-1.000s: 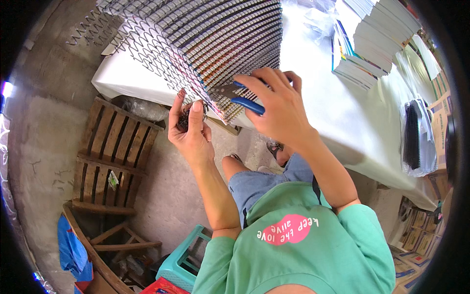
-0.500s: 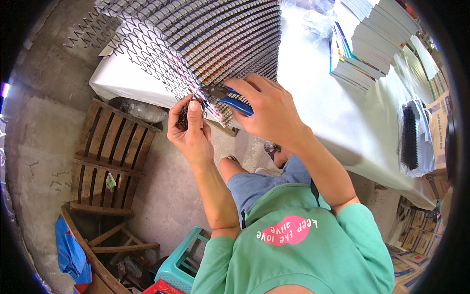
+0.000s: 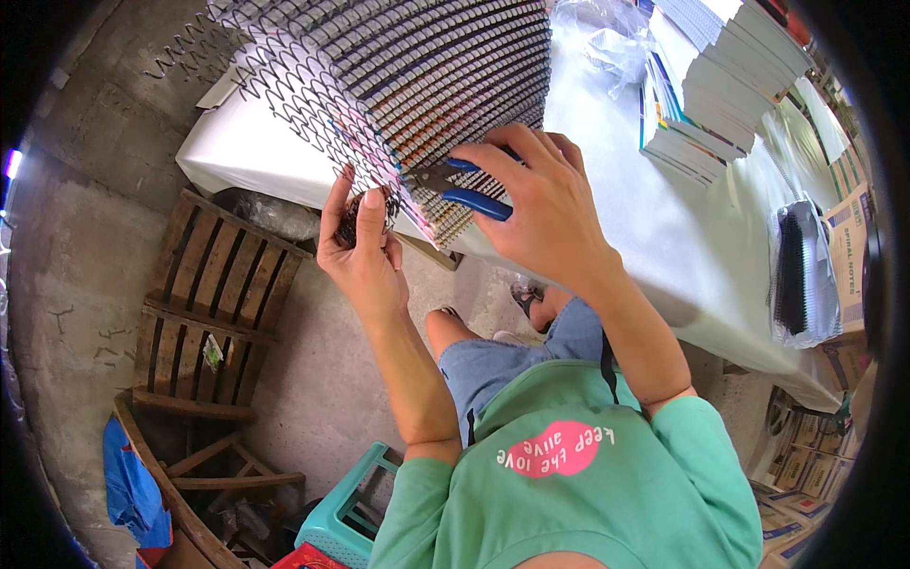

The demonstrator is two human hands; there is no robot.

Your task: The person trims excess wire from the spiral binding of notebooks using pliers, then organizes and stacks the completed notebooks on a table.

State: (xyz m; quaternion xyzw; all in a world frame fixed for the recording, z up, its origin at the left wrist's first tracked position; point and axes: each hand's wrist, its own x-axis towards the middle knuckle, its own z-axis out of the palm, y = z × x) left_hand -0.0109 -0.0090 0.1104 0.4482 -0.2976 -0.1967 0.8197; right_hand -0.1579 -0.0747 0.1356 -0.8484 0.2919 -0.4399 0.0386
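A stack of spiral-bound notebooks (image 3: 455, 71) stands at the table's near left edge, dark coils facing up. Long loose coil ends (image 3: 301, 106) stick out from its left side. In my right hand (image 3: 555, 213) is a pair of blue-handled wire cutters (image 3: 480, 203), handles spread, its jaws at the coil ends along the stack's near left edge. My left hand (image 3: 368, 261) is curled around a bunch of dark coil clippings (image 3: 350, 222), just left of the jaws. Its forefinger reaches up toward the hanging coil ends.
On the white-covered table (image 3: 607, 228), stacks of books (image 3: 725, 90) and a clear plastic bag (image 3: 611, 43) lie farther right. Packed black coils (image 3: 794, 270) sit beside a carton (image 3: 850, 251). Below left are a wooden slatted chair (image 3: 204, 303) and a teal stool (image 3: 346, 512).
My right hand has shifted slightly up and right, and the cutters' handles have spread wider. My left hand has drawn a little away from the jaws, still gripping the clippings.
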